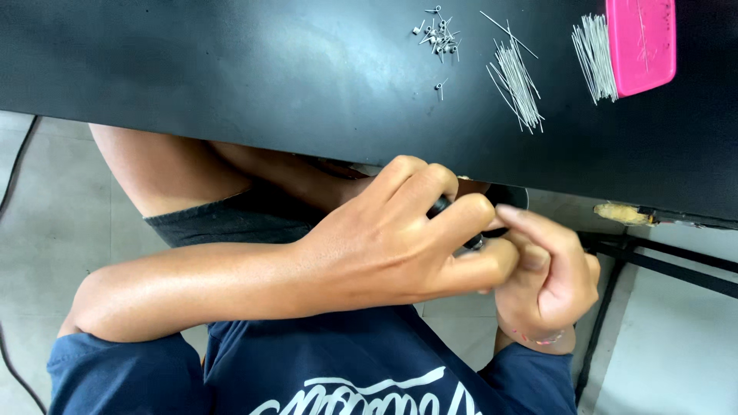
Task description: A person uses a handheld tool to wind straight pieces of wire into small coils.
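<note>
My left hand (400, 242) is wrapped around a small black-handled tool (443, 206), of which only bits show between the fingers. My right hand (550, 280) meets it from the right, with its index finger laid over the tool's end (475, 243) and its other fingers curled. Both hands are held together just below the near edge of the black table (231, 77), above my lap. Whatever sits at the tool's tip is hidden by the fingers.
On the table lie a small heap of short metal pieces (437, 32), one stray piece (440, 87), two bundles of thin metal wires (516, 81) (593, 48) and a pink tray (642, 42). A black metal frame (661, 265) runs at the right, and a cable (15, 177) at the left.
</note>
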